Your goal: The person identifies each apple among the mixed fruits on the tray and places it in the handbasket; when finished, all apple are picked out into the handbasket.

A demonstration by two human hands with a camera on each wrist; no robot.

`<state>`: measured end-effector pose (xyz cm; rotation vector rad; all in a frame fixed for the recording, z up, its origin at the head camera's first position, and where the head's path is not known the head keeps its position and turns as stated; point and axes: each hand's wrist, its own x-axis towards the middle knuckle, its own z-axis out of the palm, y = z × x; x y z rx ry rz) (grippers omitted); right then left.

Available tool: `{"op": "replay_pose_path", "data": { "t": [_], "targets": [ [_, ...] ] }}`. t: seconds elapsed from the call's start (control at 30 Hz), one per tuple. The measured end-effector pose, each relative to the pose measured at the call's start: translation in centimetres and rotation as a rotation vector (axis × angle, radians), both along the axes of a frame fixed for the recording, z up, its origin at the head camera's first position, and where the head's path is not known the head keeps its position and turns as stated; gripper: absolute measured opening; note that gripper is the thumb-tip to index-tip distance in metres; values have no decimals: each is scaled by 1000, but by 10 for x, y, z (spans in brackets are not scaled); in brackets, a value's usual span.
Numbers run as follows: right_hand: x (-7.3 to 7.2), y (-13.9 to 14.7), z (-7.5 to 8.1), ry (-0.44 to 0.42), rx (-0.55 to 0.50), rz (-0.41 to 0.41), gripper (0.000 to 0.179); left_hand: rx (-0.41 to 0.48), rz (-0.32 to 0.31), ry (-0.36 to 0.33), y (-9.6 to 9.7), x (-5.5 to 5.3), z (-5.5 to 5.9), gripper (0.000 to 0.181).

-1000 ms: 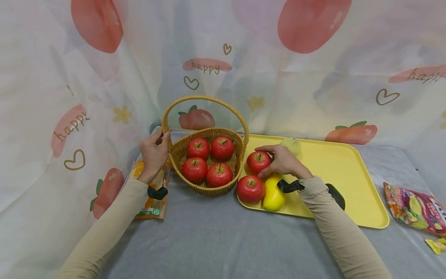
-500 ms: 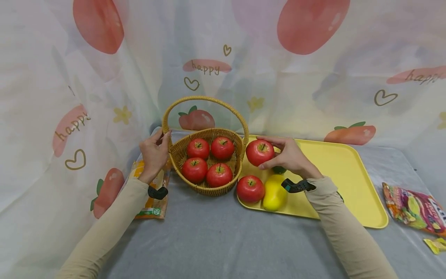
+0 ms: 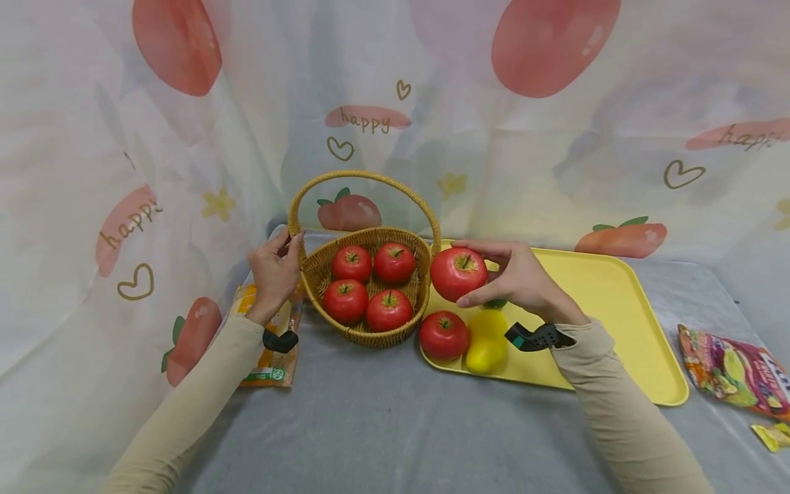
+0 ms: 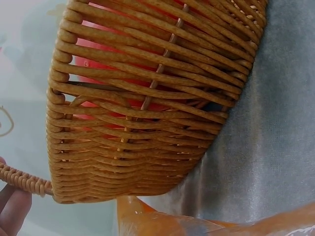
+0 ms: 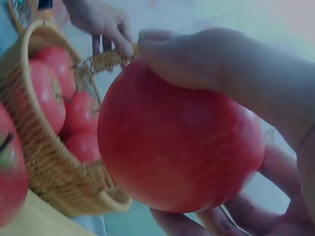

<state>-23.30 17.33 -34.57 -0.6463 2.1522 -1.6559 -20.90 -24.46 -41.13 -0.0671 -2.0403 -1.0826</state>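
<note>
My left hand (image 3: pixel 274 273) pinches the lower left end of the handle of a wicker basket (image 3: pixel 370 339). Several red apples (image 3: pixel 349 302) sit inside the basket, their stems upward. With thumb and fingers my right hand (image 3: pixel 523 280) grips another red apple (image 3: pixel 459 274), raised above the tray's left end, right beside the basket's rim. In the right wrist view that held apple (image 5: pixel 179 142) fills the middle, the thumb over its top side and fingers beneath. Below it on the tray lie one more red apple (image 3: pixel 444 335) and a yellow mango-shaped fruit (image 3: pixel 486 343).
The yellow tray (image 3: pixel 607 322) extends to the right of the basket. A dark green fruit (image 3: pixel 496 303) is partly hidden under the right hand. An orange packet (image 3: pixel 271 360) lies by the left wrist; a colourful candy bag (image 3: pixel 734 370) and a small yellow wrapper (image 3: pixel 773 435) lie far right.
My right hand has lifted the apple off the tray and moved it slightly left toward the basket. The left hand and basket have stayed put.
</note>
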Motion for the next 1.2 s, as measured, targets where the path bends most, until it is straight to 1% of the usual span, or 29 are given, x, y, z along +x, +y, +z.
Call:
{"op": "replay_pose_path", "data": {
  "t": [0.13,0.3,0.4,0.57,0.73,0.97,1.07,1.2],
  "targets": [
    [5,-4,5,-10,-41,43,85,-1,0,-10,0,0,0,28],
    [13,-16,8,-30,-100,60,84,-2,3,-26,1,0,0,28],
    [17,-26,7,-24,-118,82,84,0,0,-27,1,-1,1,28],
    [20,-51,4,-31,-164,156,81,11,-9,-10,-1,-2,-1,28],
    [19,-76,-2,-20,-153,194,81,16,-11,-22,-1,-1,-2,29],
    [11,-103,-8,19,-123,203,78,9,-3,-24,-1,-2,-1,28],
    [8,-114,-11,-3,-135,205,80,7,0,-31,-1,-2,-1,29],
    [3,-131,-15,-47,-172,191,78,-2,4,-35,-2,-1,-2,29]
  ]
}}
